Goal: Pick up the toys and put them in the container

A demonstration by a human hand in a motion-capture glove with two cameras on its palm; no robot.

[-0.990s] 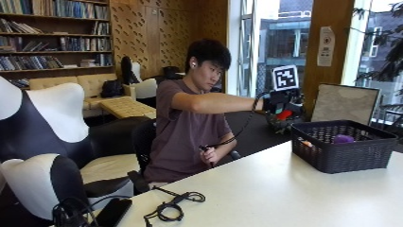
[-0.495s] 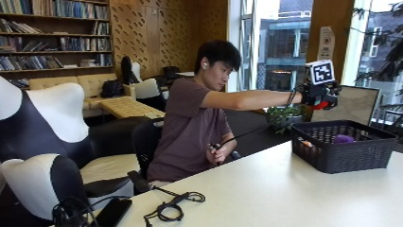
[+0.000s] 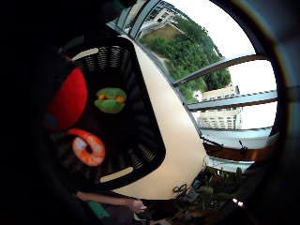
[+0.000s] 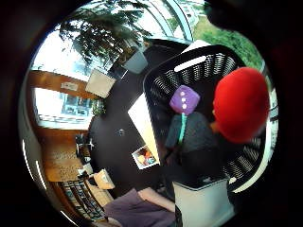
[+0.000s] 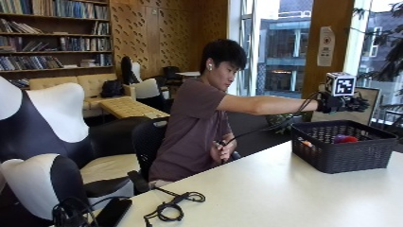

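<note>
— Okay, where's the right hand [image 5: 343, 102]?
— Gloved, arm stretched out over the black basket [image 5: 343, 152] on the white surface [image 5: 283, 189]. We see fingers extended, nothing gripped — relaxed spread.
— Toys?
— In the basket: red plush [image 4: 240, 104], purple dice toy [image 4: 184, 100], green burger toy [image 3: 110, 100], orange ring [image 3: 88, 147]. We can't tell whether the red one touches the glove.
</note>
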